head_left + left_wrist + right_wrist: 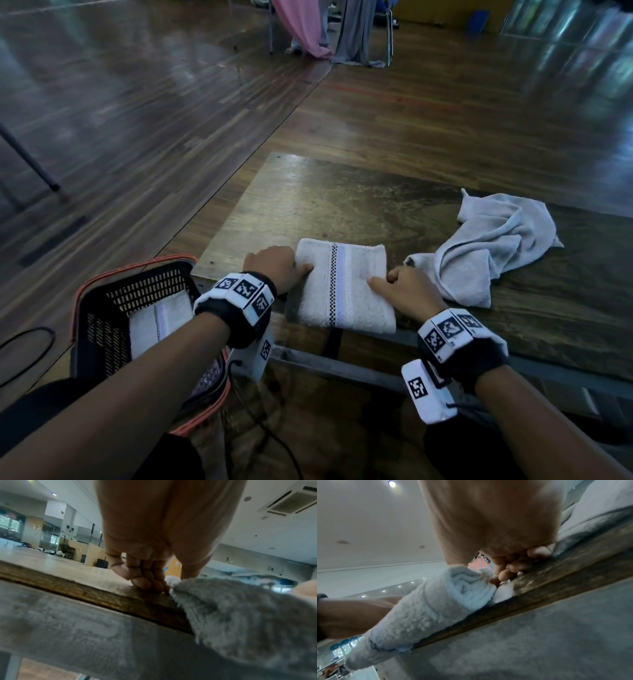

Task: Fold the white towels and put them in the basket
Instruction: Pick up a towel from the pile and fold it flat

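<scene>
Both forearms reach forward, wrists banded. Left hand (274, 265) and right hand (407, 291) have curled fingers (140, 582), thumbs pointing inward.

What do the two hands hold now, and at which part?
Both hold the folded towel: left hand pinches its left edge, right hand its right edge.

A large hall with a glossy dark wooden plank floor (445, 113) reflecting pale light. A worn wooden table (342, 205) stands on a grey metal frame (342, 363). Chair legs (390, 37) draped with pink cloth (301, 27) and grey cloth (356, 34) stand far off. Overhead, a white ceiling (368, 520) carries recessed lights (391, 483) and an air-conditioning vent (291, 503).
</scene>
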Motion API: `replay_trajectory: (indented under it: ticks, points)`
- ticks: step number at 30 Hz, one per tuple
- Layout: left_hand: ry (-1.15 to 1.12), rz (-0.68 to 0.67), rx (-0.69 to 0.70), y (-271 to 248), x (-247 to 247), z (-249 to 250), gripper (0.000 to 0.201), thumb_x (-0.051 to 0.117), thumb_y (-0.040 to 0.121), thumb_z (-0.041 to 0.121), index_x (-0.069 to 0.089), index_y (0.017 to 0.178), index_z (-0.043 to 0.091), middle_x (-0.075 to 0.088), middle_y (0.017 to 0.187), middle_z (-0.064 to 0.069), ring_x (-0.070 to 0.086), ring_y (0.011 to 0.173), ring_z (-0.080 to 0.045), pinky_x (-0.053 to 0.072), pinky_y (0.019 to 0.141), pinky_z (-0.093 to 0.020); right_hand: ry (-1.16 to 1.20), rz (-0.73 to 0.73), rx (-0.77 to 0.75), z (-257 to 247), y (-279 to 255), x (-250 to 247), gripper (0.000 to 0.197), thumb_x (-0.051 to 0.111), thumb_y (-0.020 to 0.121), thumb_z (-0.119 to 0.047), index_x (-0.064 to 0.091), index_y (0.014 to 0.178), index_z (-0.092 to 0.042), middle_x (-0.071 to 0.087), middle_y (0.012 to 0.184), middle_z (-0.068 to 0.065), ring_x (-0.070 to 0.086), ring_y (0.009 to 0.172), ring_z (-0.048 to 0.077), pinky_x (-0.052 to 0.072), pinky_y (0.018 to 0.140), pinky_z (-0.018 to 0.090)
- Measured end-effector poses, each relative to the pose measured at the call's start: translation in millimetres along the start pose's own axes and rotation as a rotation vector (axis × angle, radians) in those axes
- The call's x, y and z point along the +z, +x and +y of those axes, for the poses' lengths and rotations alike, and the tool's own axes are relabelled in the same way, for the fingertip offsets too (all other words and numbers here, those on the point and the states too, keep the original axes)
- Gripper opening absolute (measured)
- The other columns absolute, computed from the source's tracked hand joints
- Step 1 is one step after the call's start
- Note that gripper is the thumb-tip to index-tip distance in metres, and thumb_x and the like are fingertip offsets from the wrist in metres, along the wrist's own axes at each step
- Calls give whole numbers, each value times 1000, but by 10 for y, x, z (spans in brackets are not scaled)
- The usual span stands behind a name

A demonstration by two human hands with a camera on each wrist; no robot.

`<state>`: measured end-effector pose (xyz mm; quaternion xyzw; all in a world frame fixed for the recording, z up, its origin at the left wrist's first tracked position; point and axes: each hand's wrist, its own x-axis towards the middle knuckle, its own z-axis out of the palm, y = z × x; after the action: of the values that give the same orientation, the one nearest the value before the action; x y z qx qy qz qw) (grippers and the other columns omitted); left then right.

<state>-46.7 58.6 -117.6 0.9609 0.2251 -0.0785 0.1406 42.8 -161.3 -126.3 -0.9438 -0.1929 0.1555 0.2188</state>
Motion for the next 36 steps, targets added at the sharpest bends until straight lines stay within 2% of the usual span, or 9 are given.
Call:
replay_trajectory:
  ticks: [4,8,11,13,15,17,23,32,36]
  points:
    - [-117,-97,27,48,-44,22,52,46,92,46,58,80,-2,56,79,-11,56,70,-28,44,68,-36,34,-11,29,-36,36,36,42,54,81,-48,46,57,-15,53,61,2,55,63,22,41,59,35]
    - [-366,-66,27,-55,-76,75,38,52,90,33,47,59,13,44,55,-2,47,57,-20,32,49,-28,302,18,31,5,-92,45,29,54,87,-42,56,90,-13,60,80,-2,58,73,13,42,57,29]
    - [-649,-100,-12,-269,-87,80,13,59,87,21,51,92,12,56,80,-1,55,71,-14,44,58,-26,500,43,27,-23,-320,-8,27,57,88,-35,52,109,-19,59,95,-7,58,84,7,44,67,25]
    - [-846,-132,-61,-498,-106,75,48,62,87,14,39,129,7,58,107,-9,57,92,-21,49,75,-34,567,58,45,-55,-526,-51,35,59,88,-27,52,120,-17,60,106,-2,58,92,10,46,79,29]
    - [-991,-123,-86,-768,-108,38,56,64,86,8,36,134,0,56,113,-15,55,96,-24,49,77,-36,652,55,87,-104,-782,-72,46,62,86,-19,47,130,-12,58,118,5,58,102,16,48,89,35]
    - [-1053,-151,-73,-1057,-87,-28,36,61,87,5,51,121,-1,60,102,-11,56,92,-24,49,72,-33,752,23,133,-157,-1086,-84,55,63,85,-11,42,135,-7,57,126,11,57,111,23,46,98,43]
    - [-1269,-187,4,-1840,-432,-291,9,55,90,4,62,89,9,65,88,-6,63,78,-17,52,65,-26,1003,-159,15,-531,-1925,-385,23,52,88,0,63,106,-8,68,106,12,64,96,25,46,96,46]
    - [-1397,172,262,-2493,-1686,-536,24,54,86,0,61,103,15,64,89,1,60,76,-9,50,60,-15,1166,-209,-257,-1535,-2036,-1123,8,57,86,-2,62,92,-3,67,88,11,63,81,23,53,73,36]
    - [-1440,268,223,-2640,-1899,-909,23,58,83,1,62,99,18,67,87,2,63,73,-10,52,60,-20,1058,-279,-391,-2036,-1818,-1045,19,56,89,-11,61,107,-13,69,92,5,64,81,20,54,69,35]
